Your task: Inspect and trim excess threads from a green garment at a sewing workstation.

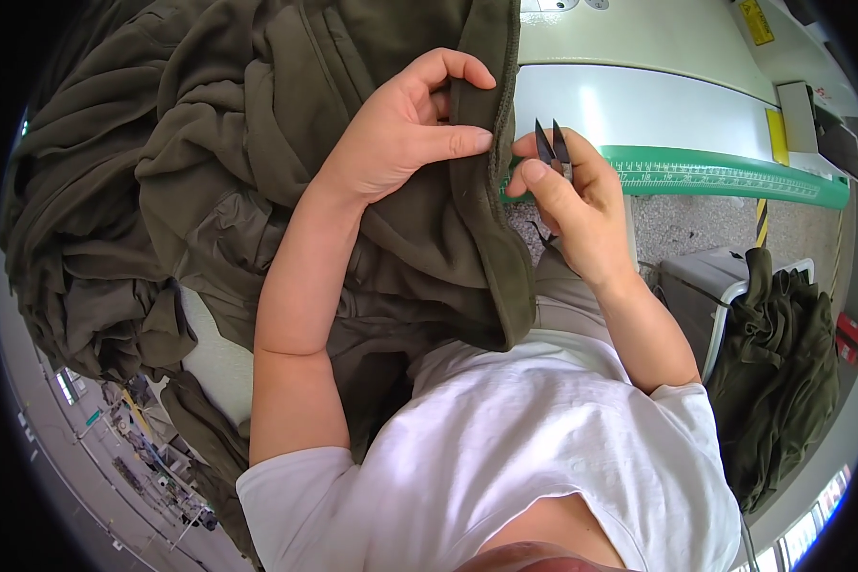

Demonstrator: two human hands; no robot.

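A large dark olive fleece garment (210, 124) lies bunched in front of me and hangs over my lap. My left hand (400, 133) is at its long seamed edge (494, 181). The thumb lies on top of the edge band, the index finger curves over it higher up, and the other fingers pass partly out of sight under the cloth. My right hand (582, 195) grips a pair of thread snips (551, 148) just right of that edge. Their two dark blades point away from me and stand apart. The snips' handles are mostly hidden in my palm.
Beyond my right hand runs a green ruler strip (705, 176) along the front of a white machine table (639, 105). A grey bin (701, 286) stands at the right, with more olive cloth (772, 381) hanging over it. A small open box (815, 133) is fixed at the far right.
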